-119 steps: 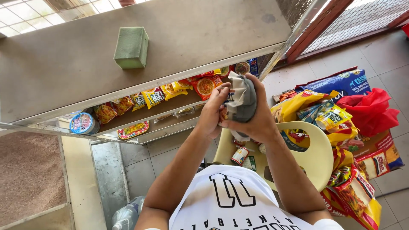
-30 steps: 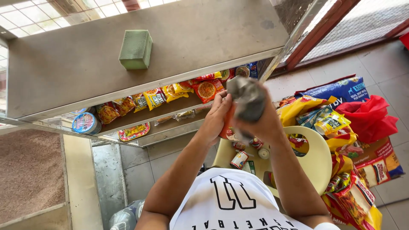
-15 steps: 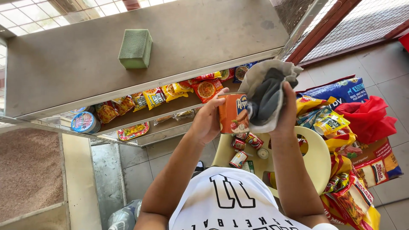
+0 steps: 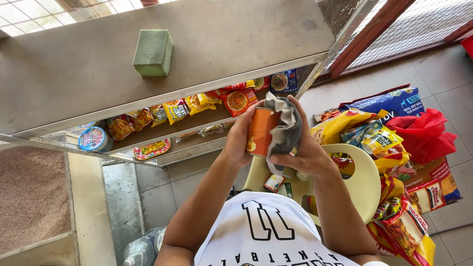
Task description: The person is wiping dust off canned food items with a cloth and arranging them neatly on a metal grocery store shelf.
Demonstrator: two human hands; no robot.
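Fingers of the left hand (image 4: pixel 242 138) are wrapping around an orange cylindrical metal can (image 4: pixel 261 132), closing on its side wall from the person's left, while the right hand (image 4: pixel 306 150) is pinching a soft, crumpled grey cloth (image 4: pixel 286 127) and pressing it against the opposite side and top of the same can. That can is sitting between the two palms, held up in front of the chest, its long axis running roughly upright with a slight lean, so the cloth is lying directly to the right of it and draping over its upper end; both hands are touching it, the left bearing it and the right covering it through the fabric. Smooth and glossy, the printed can is contrasting with the limp, matte weave of the cloth. Below the hands, a pale yellow plastic chair (image 4: pixel 365 184) is carrying a few more small tins (image 4: pixel 274 183) on its seat. Bright crinkly foil snack packets (image 4: pixel 384 143) are piling up to the right, next to a red plastic bag (image 4: pixel 424 133). Ahead, a grey metal shelf unit (image 4: pixel 236 44) is bearing a green foam block (image 4: pixel 153 52) on its flat top, with noodle packets (image 4: pixel 177 111) lining the tier beneath.
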